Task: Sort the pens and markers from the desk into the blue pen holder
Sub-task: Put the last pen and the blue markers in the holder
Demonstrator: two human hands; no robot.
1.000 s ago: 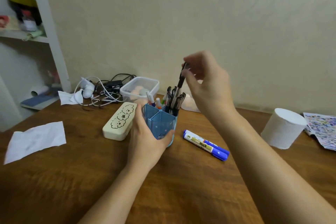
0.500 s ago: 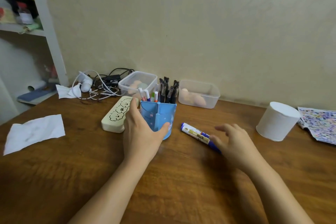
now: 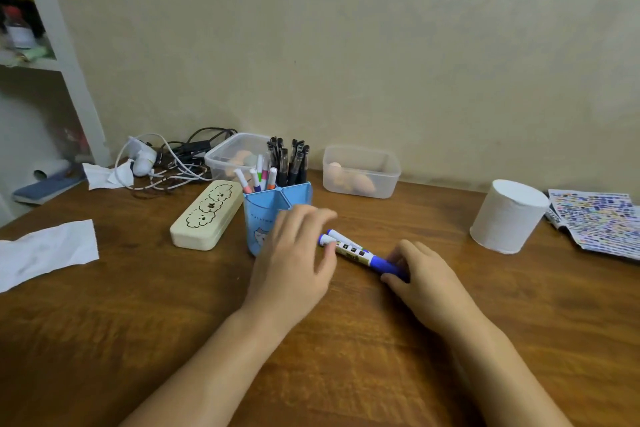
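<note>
The blue pen holder stands mid-desk with several black pens and coloured markers upright in its compartments. Just right of it two blue-capped whiteboard markers lie side by side on the wood. My right hand has its fingers curled around their blue cap ends. My left hand hovers in front of the holder, fingers spread, its thumb touching the markers' left ends; it is blurred and holds nothing.
A cream pencil case lies left of the holder. Two clear plastic tubs sit by the wall, next to tangled cables. A white paper roll and printed sheet are at right, a white tissue at left.
My right hand dropped from above the holder, where it held a black pen, down to the markers and closed on their caps. My left hand let go of the holder and moved right.
</note>
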